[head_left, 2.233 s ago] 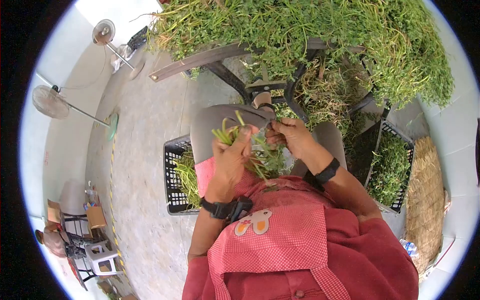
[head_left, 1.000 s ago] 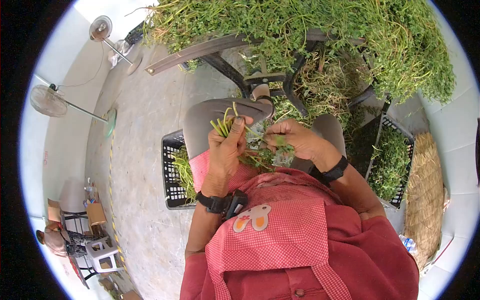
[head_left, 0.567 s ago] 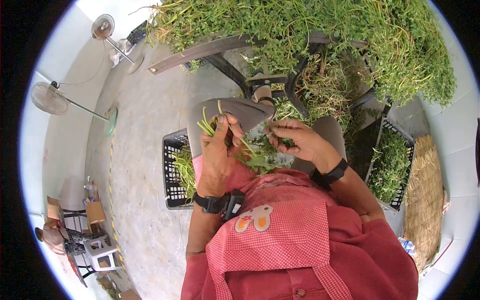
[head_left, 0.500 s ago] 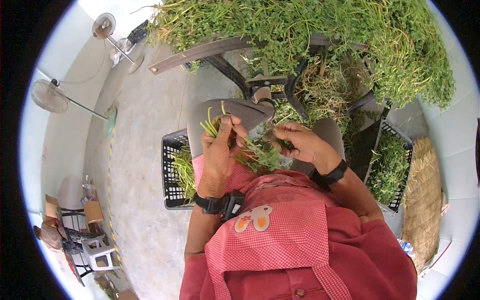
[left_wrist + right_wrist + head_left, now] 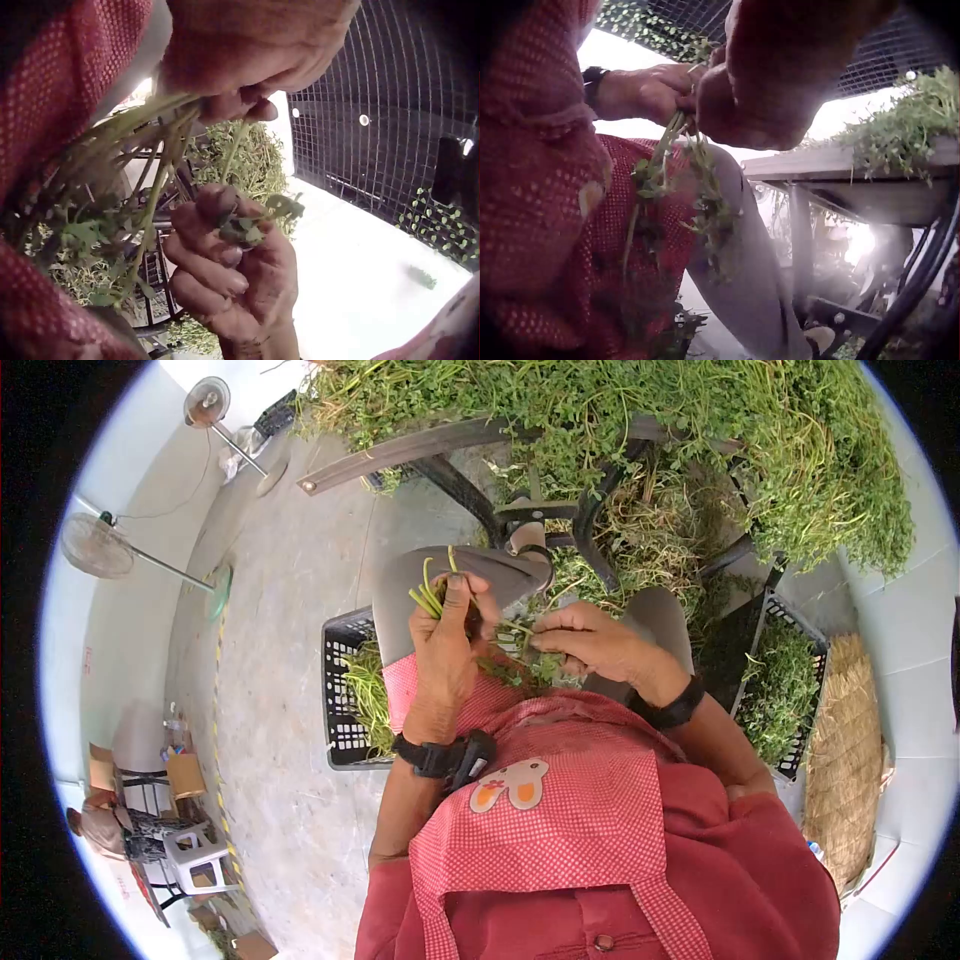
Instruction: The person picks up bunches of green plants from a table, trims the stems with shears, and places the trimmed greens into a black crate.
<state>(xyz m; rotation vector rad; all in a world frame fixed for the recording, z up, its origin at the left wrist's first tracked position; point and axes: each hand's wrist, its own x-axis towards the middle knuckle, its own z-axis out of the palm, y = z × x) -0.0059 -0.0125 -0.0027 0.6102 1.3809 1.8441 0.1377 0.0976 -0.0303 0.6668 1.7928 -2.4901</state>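
Observation:
My left hand (image 5: 445, 645) grips a small bunch of leafy green stems (image 5: 427, 598) over my lap, cut ends pointing up and away, leaves hanging below. To its right my right hand (image 5: 600, 648) pinches a single thin stem (image 5: 516, 627) that runs across from the bunch. In the left wrist view the same leafy stem (image 5: 235, 154) stretches between the two hands, its leaves at the right hand's (image 5: 240, 274) curled fingers. The right wrist view has the left hand (image 5: 641, 94) behind the right hand (image 5: 772, 82), with leafy stems (image 5: 671, 139) dangling below them.
A table ahead bears a large heap of greens (image 5: 600, 410). Black crates with greens stand at the left (image 5: 345, 755) and right (image 5: 792, 765) of my legs. Loose stalks (image 5: 660, 540) lie under the table. Standing fans (image 5: 100, 547) and a white stool (image 5: 193, 857) are farther left.
The left hand has moved left from its earliest position, keeping hold of the bunch. The right hand has shifted about near the leaves and now pinches a stem drawn out from the bunch.

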